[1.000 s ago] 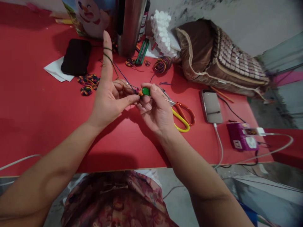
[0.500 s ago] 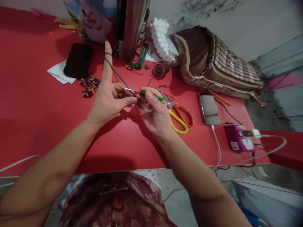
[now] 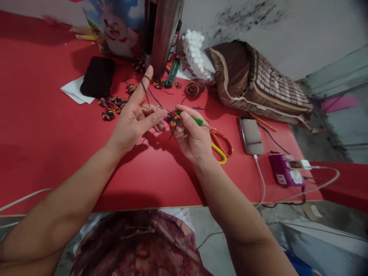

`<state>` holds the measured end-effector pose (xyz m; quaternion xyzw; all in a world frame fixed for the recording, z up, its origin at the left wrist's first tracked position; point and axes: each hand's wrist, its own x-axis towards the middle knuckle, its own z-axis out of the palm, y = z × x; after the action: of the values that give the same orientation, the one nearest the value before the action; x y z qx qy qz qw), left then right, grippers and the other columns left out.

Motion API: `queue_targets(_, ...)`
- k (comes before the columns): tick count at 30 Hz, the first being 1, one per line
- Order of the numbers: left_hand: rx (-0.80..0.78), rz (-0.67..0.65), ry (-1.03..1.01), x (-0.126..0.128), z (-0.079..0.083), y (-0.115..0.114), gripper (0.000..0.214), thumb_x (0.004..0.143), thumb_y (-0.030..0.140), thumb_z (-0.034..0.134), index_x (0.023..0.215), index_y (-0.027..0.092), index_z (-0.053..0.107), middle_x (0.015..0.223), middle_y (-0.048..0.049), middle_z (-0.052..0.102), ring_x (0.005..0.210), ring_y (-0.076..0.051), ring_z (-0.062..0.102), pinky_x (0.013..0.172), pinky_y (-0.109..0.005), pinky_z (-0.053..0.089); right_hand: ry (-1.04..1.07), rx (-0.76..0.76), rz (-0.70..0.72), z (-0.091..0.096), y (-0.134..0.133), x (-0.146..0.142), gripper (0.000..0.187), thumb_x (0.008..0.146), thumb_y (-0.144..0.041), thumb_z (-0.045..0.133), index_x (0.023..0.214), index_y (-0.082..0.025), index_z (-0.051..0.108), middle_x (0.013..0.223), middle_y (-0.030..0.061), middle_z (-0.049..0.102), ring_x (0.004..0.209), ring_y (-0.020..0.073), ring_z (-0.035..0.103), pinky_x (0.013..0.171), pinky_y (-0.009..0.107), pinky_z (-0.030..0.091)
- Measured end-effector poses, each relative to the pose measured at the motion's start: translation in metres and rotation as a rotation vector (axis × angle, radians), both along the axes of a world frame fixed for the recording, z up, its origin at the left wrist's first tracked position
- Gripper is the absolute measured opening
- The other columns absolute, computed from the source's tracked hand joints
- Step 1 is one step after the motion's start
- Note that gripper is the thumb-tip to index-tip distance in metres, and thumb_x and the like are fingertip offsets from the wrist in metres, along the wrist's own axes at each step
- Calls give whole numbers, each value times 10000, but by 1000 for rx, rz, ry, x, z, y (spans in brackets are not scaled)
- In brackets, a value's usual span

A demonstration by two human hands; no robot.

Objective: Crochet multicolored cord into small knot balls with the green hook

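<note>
My left hand (image 3: 130, 122) has its index finger stretched up with dark yarn (image 3: 145, 90) looped round it. Its other fingers close on the yarn, which runs down past the thumb. My right hand (image 3: 192, 132) grips a green-handled crochet hook (image 3: 197, 120), its metal shaft pointing left. Between the two hands is a small multicoloured crochet piece (image 3: 173, 119), against my right fingertips; the left thumb tip is beside it. Scissors (image 3: 222, 143) with red and yellow handles lie beside my right hand, partly covered by it.
Several crocheted pieces (image 3: 109, 114) lie on the red table (image 3: 43, 134) left of my hand, near a black phone (image 3: 99, 76). A yarn ball (image 3: 195, 87), green cutter (image 3: 173, 73) and steel flask (image 3: 165, 36) stand behind. Rightward are a cushion (image 3: 258, 80), charging phone (image 3: 250, 135) and purple box (image 3: 284, 170).
The left index finger has tilted rightward. The crochet piece has shifted right, away from the left thumb, and the hook has moved slightly right. The view has moved a little.
</note>
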<state>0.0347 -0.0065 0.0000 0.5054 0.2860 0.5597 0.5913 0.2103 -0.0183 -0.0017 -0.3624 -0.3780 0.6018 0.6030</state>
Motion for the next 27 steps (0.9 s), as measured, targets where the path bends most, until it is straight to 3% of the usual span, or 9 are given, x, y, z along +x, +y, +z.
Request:
queue_targets(3,-32,30,-63,-2,-11,7,545,944,654,897,1414,390,816,1026,-48,818,740,-180,713,598,-315,569,69,-38,19,-1,4,2,243,770,-443,1018,920,-312,880,625,-94,600,561,65,527,569,199,524)
queue_targets(6,-11,103,-109,-3,-19,12,480,881,709,918,1271,430,894,1083,-40,828,717,-168,666,550,-308,517,89,-58,39,-1,5,4,270,748,-441,1031,907,-297,868,680,-89,669,548,43,520,573,179,525)
queue_targets(12,-68,183,-23,-5,-17,12,276,1016,513,829,1277,444,884,1071,-23,822,620,-138,584,547,-320,446,55,-78,122,5,-1,2,221,715,-425,1016,821,-285,881,695,-57,717,551,64,500,514,205,482)
queue_targets(15,35,215,132,-9,-19,13,418,890,349,911,1306,365,874,1012,-20,775,615,-125,516,575,-311,420,41,-62,204,9,-4,-1,243,698,-446,1022,793,-269,885,673,-39,714,552,71,501,492,206,461)
queue_targets(17,164,242,307,-10,-19,14,378,798,280,935,1173,308,903,929,-14,723,642,-133,496,614,-313,415,48,-51,239,10,-4,-1,280,680,-468,1035,785,-261,879,686,-34,723,544,65,478,473,199,436)
queue_targets(19,227,210,420,-11,-16,12,119,793,303,926,899,261,890,821,-23,677,664,-153,502,633,-323,402,76,-44,236,10,-3,1,305,672,-476,1044,792,-258,867,671,-51,694,516,46,409,443,180,377)
queue_targets(21,126,85,347,-12,-9,9,203,825,341,902,679,241,803,750,-48,659,685,-181,546,623,-337,408,125,-43,220,8,0,4,303,692,-468,1042,818,-263,858,606,-91,582,486,30,307,424,157,319)
queue_targets(24,-182,-119,-18,-12,1,5,384,773,382,952,538,242,684,736,-79,666,667,-184,543,583,-347,415,196,-32,220,6,5,9,289,720,-457,1037,861,-281,857,549,-135,384,475,30,202,435,140,318)
queue_targets(27,-309,-168,-195,-9,5,2,496,793,490,951,517,230,633,851,-79,751,624,-137,466,564,-317,406,177,-37,202,6,5,9,267,743,-462,1008,871,-289,849,542,-139,337,483,46,175,451,163,340)
